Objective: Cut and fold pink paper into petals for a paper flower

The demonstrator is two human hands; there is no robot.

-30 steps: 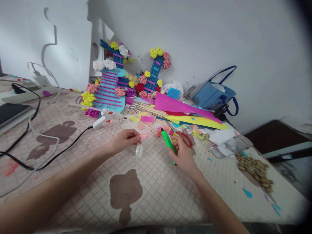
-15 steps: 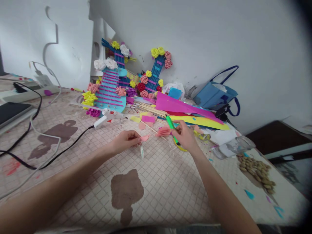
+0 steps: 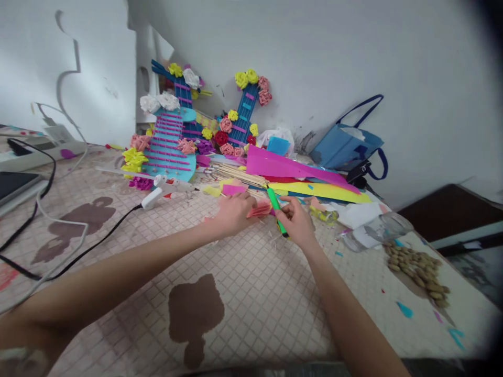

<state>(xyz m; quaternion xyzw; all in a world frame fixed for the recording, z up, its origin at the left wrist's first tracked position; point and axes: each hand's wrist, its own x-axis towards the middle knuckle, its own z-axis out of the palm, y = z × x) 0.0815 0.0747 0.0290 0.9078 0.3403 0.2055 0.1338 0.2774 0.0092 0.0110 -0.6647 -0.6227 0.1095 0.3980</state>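
Note:
My right hand [image 3: 297,222] is closed around a green marker [image 3: 276,208] with dark ends, held tilted above the table. To its left lies a stack of pink paper pieces [image 3: 260,208]. My left hand [image 3: 234,213] reaches over to the left edge of that stack, its fingers bent and their tips hidden. A small piece of pink paper [image 3: 208,219] shows just behind the left wrist. Beyond the hands are magenta and yellow paper scraps [image 3: 234,189] and a bundle of thin wooden sticks [image 3: 239,174].
A white glue gun [image 3: 161,189] with a black cord lies left. Flower-decorated blue boards [image 3: 167,141] lean at the back. Magenta sheets [image 3: 291,167], a blue bag [image 3: 346,146], a clear plastic container [image 3: 377,230] and a brown nut-like heap [image 3: 418,272] are right.
My left hand has moved right, from the small pink piece to the pink stack. That piece is now behind the wrist. My right hand still holds the green marker; the view has shifted slightly.

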